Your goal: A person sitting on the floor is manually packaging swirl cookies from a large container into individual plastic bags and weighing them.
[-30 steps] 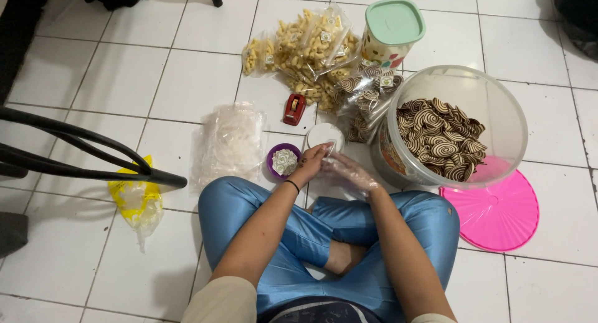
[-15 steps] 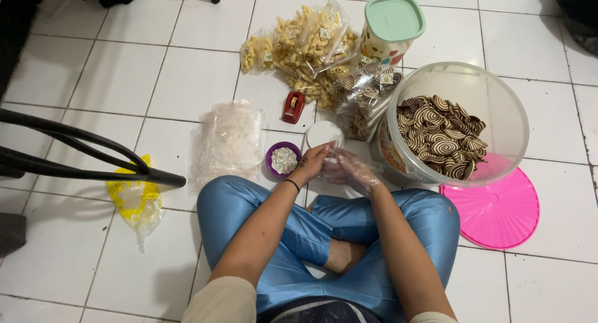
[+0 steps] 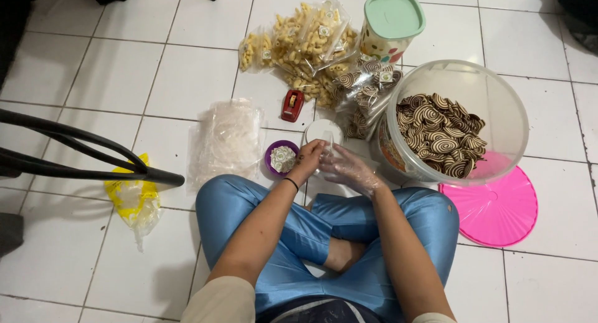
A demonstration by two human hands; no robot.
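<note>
Small clear bag, pinched between both hands above the knees, just in front of the white lid; long axis cannot be told. Left hand, bare, fingers closed on the bag. Right hand, in a plastic glove, gripping it too. Position unchanged from half a second earlier.

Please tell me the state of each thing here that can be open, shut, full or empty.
Large clear tub: open, partly filled with swirl biscuits.
Pink lid: off, flat on floor.
Green-lidded jar: shut.
Purple bowl: holds small labels.
Right hand: wears clear glove.
Left hand: bare, touching right hand.
</note>
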